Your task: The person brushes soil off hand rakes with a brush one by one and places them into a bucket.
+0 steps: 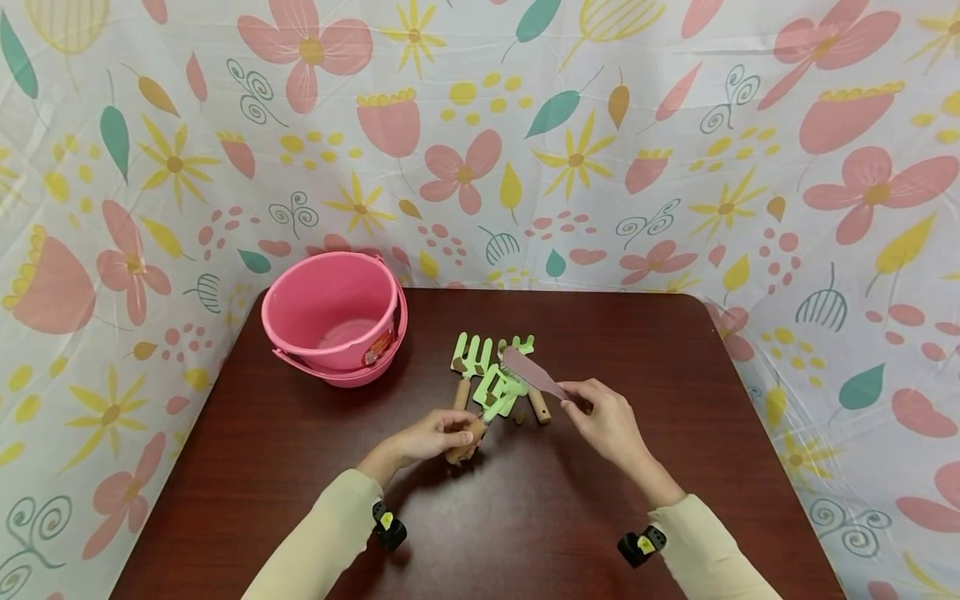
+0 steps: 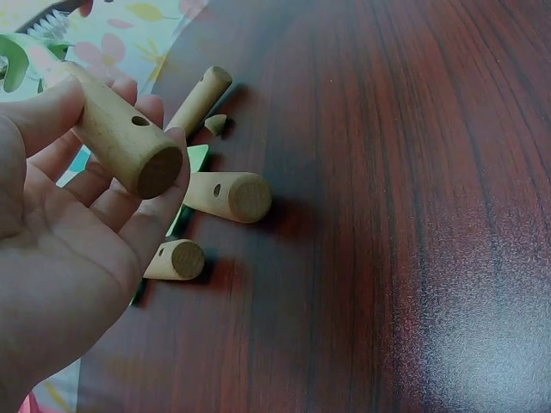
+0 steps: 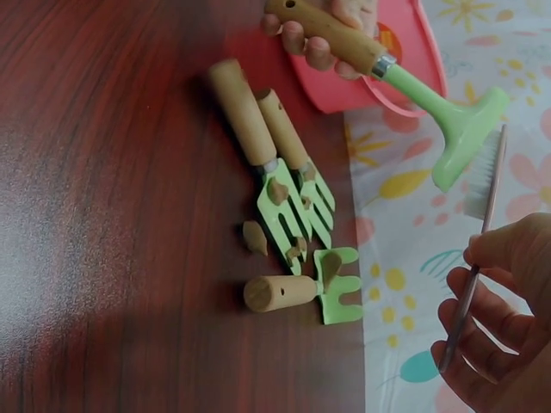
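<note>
My left hand (image 1: 423, 439) grips the wooden handle of a small green garden tool (image 3: 469, 129) with a wide crosswise head, raised above the table. In my right hand (image 1: 611, 423), thumb and fingers pinch the thin pinkish handle of a brush (image 1: 534, 372) with white bristles. The bristles are right at the tool's green head; whether they touch it I cannot tell. Below lie two green hand forks (image 3: 277, 206) side by side and a small three-pronged green rake (image 3: 343, 288), all with wooden handles. Brown clumps sit on their heads.
A pink bucket (image 1: 330, 304) with its handle down stands at the table's back left. One loose brown piece (image 3: 255, 237) lies on the dark wooden table (image 1: 637, 350) beside the tools. Flower-patterned cloth (image 1: 525, 167) hangs behind and at both sides.
</note>
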The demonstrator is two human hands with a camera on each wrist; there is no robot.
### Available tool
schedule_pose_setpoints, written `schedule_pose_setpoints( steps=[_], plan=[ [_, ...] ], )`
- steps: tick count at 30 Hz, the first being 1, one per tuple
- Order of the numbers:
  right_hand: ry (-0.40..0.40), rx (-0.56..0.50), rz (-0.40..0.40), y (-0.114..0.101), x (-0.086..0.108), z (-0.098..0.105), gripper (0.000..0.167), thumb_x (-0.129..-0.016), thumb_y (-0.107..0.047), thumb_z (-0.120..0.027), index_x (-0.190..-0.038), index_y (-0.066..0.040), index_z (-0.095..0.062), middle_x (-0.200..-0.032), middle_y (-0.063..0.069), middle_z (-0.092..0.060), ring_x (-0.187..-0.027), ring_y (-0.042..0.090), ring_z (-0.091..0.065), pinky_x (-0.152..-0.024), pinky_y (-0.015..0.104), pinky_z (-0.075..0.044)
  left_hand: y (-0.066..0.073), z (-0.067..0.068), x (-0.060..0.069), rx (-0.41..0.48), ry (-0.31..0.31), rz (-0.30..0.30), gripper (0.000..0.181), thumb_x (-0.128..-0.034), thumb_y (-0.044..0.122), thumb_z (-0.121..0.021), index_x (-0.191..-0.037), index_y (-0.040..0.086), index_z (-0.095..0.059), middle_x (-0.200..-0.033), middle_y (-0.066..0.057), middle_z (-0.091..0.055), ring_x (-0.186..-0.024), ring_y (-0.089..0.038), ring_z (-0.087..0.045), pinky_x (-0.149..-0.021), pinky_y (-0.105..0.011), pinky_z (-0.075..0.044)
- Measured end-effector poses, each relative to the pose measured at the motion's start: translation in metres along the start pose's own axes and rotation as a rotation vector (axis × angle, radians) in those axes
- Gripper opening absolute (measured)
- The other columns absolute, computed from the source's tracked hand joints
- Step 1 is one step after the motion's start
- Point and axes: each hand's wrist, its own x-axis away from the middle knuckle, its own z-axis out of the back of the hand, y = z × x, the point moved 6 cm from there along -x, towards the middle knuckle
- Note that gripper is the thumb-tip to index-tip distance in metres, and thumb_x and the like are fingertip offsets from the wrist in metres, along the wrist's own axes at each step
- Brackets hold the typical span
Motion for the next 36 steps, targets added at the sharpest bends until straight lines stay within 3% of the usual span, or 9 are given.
schedule_pose_setpoints(
  steps=[6, 17, 22, 33, 36],
  plan=[
    [0.004, 0.003, -0.01, 0.002, 0.003, -0.001, 0.025, -0.079, -0.009, -0.07, -0.103, -0.014, -0.069, -0.085, -0.001, -0.063, -0.062, 0.014, -0.051, -0.053, 0.023, -0.037, 0.001, -0.002, 0.0, -0.018, 0.003, 0.022, 0.033, -0.0927, 0.007, -0.05, -0.122, -0.007, -0.051, -0.097, -0.037, -0.053, -0.081, -0.028, -0.059, -0.066, -0.028, -0.05],
    [-0.007, 0.005, -0.046, 0.006, 0.005, -0.006, 0.025, -0.079, -0.01, -0.07, -0.104, -0.013, -0.069, -0.085, 0.0, -0.063, -0.062, 0.016, -0.052, -0.052, 0.023, -0.036, -0.005, -0.004, -0.003, -0.019, -0.005, 0.032, 0.033, -0.0917, 0.007, -0.052, -0.122, -0.006, -0.052, -0.103, -0.03, -0.055, -0.089, -0.039, -0.06, -0.069, -0.028, -0.051],
    [-0.007, 0.007, -0.062, 0.007, 0.005, -0.007, 0.025, -0.079, -0.011, -0.07, -0.104, -0.013, -0.069, -0.085, -0.001, -0.064, -0.063, 0.016, -0.053, -0.053, 0.024, -0.037, -0.007, -0.005, -0.004, -0.019, -0.024, 0.033, 0.031, -0.0925, 0.007, -0.051, -0.12, -0.007, -0.051, -0.107, -0.035, -0.052, -0.092, -0.047, -0.057, -0.067, -0.028, -0.051],
    [0.018, 0.009, -0.077, 0.008, 0.006, -0.009, 0.024, -0.079, -0.011, -0.07, -0.102, -0.014, -0.069, -0.084, 0.0, -0.064, -0.064, 0.017, -0.057, -0.055, 0.027, -0.04, -0.004, -0.01, -0.004, -0.011, -0.03, 0.032, 0.03, -0.0927, 0.006, -0.05, -0.119, -0.007, -0.052, -0.107, -0.04, -0.052, -0.094, -0.051, -0.055, -0.069, -0.028, -0.051],
    [0.03, 0.012, -0.078, 0.007, 0.005, -0.009, 0.024, -0.078, -0.01, -0.07, -0.101, -0.014, -0.07, -0.082, 0.001, -0.064, -0.063, 0.017, -0.056, -0.054, 0.027, -0.039, -0.005, -0.011, -0.005, -0.025, -0.026, 0.033, 0.03, -0.0922, 0.005, -0.051, -0.119, -0.007, -0.052, -0.107, -0.039, -0.053, -0.09, -0.046, -0.058, -0.068, -0.027, -0.051]
  ],
)
